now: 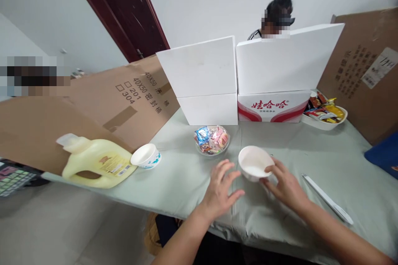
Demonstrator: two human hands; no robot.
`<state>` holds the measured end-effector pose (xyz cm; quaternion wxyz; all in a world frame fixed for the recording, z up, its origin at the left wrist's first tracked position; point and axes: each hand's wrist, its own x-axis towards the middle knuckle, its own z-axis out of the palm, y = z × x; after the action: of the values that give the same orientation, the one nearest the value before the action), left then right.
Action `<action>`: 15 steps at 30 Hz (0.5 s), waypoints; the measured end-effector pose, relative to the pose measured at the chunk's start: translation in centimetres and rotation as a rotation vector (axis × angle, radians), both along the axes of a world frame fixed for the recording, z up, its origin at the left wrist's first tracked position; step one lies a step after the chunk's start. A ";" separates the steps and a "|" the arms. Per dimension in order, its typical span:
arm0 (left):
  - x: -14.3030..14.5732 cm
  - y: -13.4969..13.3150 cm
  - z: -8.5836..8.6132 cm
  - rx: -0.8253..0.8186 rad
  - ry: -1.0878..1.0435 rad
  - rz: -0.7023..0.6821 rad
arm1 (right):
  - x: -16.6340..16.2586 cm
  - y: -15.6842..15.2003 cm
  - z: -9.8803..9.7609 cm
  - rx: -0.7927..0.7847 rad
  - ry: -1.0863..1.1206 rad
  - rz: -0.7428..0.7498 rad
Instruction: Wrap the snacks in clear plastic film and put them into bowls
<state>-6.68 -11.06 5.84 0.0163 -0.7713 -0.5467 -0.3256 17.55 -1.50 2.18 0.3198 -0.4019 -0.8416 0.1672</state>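
The white bowl (255, 163) sits tilted on the worktop (311, 153), its right rim pinched by the right hand (286, 186); the left hand (221, 188) hovers open just left of it.

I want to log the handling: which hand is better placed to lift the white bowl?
Right hand: its thumb already touches the bowl rim. The left hand lies open beside it, apart.
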 end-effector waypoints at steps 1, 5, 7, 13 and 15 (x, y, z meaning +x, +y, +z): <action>-0.7 0.7 0.5 0.047 0.006 0.060 | 0.6 1.5 0.3 0.014 -0.037 -0.101; -3.8 5.0 3.2 0.033 0.028 0.369 | 3.1 7.3 0.9 -0.019 -0.225 -0.377; -5.0 7.7 4.6 -0.073 0.025 0.535 | 3.9 8.9 0.9 -0.062 -0.306 -0.416; -7.7 12.6 5.6 -0.467 0.090 0.548 | 2.4 6.4 2.3 0.204 -0.114 -0.400; -8.3 12.8 5.1 -0.512 0.109 0.514 | 0.4 5.0 2.8 0.110 0.023 -0.195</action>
<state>-14.97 1.72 10.97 -0.0669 -0.6042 -0.7846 -0.1218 17.98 3.51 4.94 0.3658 -0.4619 -0.8025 0.0937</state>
